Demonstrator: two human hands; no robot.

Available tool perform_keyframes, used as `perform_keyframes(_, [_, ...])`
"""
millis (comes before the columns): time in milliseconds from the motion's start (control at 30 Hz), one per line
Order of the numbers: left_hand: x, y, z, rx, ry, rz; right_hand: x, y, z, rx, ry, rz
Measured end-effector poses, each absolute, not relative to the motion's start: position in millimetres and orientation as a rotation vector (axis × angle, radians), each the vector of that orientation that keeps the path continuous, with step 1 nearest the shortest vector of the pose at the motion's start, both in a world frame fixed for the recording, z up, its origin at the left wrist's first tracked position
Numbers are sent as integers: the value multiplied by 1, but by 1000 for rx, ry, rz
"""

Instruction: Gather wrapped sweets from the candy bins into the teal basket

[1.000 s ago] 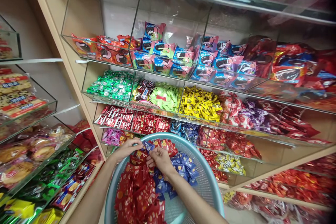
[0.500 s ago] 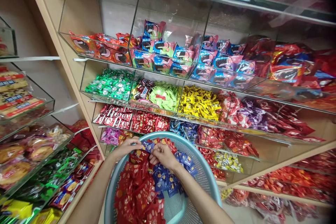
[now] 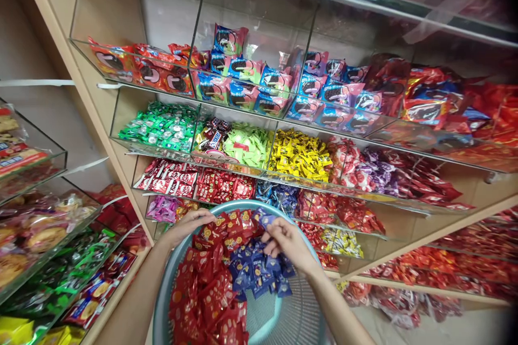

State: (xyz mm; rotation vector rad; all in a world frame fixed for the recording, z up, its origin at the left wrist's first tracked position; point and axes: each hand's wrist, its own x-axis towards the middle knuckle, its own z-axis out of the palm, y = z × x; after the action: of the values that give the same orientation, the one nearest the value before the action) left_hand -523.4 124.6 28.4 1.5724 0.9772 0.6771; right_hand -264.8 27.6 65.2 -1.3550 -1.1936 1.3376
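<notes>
A light blue plastic basket (image 3: 301,312) sits in front of me, filled with red snack packets (image 3: 206,291) on the left and blue snack packets (image 3: 254,272) in the middle. My left hand (image 3: 186,225) grips the basket's far rim, fingers curled over it. My right hand (image 3: 285,240) is over the blue packets near the far rim, fingers pinched on a blue packet (image 3: 265,219) lifted a little above the pile.
Glass-fronted bins (image 3: 259,172) on a wooden shelf unit hold green, yellow, purple, red and blue wrapped sweets and biscuit packs. More glass bins (image 3: 44,221) with snacks stand at the left. Lower shelves at the right carry red packets.
My right hand has moved right and up with a blue packet, away from the left hand. The view has shifted slightly, and the left hand stays on the rim.
</notes>
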Motion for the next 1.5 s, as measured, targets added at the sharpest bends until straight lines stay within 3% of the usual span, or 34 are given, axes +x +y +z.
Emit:
perform_keyframes(200, [-525, 127, 24, 1542, 988, 653, -221, 5, 46, -1560, -1004, 1293])
perform_keyframes(733, [-524, 128, 23, 1573, 1010, 661, -230, 37, 22, -1661, -961, 1345])
perform_keyframes(900, [-524, 130, 19, 1572, 1021, 655, -215, 39, 28, -1764, -1169, 1135])
perform_keyframes(1067, [-525, 132, 19, 1574, 1017, 656, -178, 67, 32, -1786, -1343, 497])
perform_keyframes(1167, [-525, 132, 23, 1586, 1019, 653, -160, 97, 25, -1814, -1323, 377])
perform_keyframes(1500, [-523, 133, 26, 1610, 1032, 662, -157, 156, -6, -1738, -1237, 643])
